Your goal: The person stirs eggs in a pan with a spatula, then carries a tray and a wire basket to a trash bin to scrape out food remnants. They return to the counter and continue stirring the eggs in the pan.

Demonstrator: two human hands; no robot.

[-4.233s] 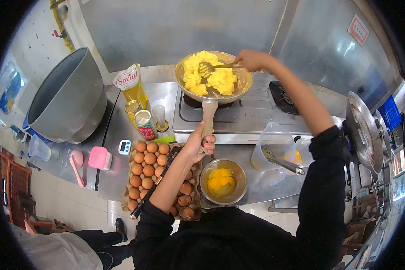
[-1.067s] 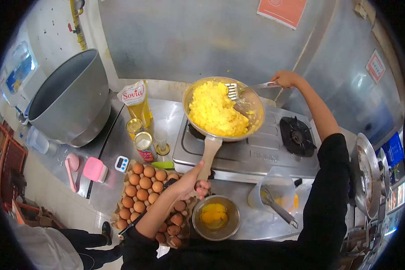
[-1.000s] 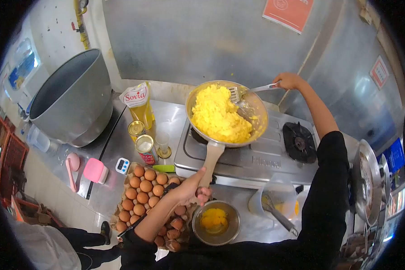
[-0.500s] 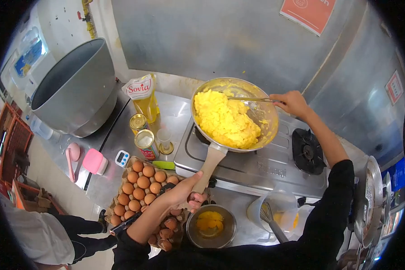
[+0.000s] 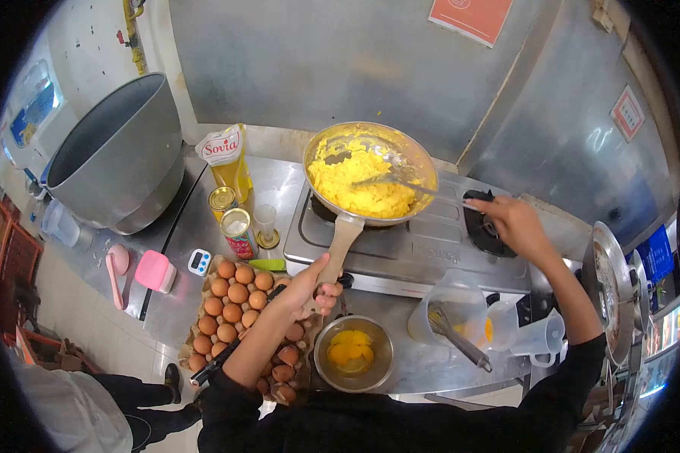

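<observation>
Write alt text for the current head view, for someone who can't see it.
The left hand grips the handle of a pan of yellow scrambled egg on a gas stove, while the right hand holds a metal utensil in the egg. In front sit a tray of brown eggs, a bowl of yolks and a jug with a whisk.

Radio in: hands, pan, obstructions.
Left hand gripping pan handle. Right hand on spatula, its head in the scrambled eggs. Pan over left burner; nothing visible blocking it.
</observation>
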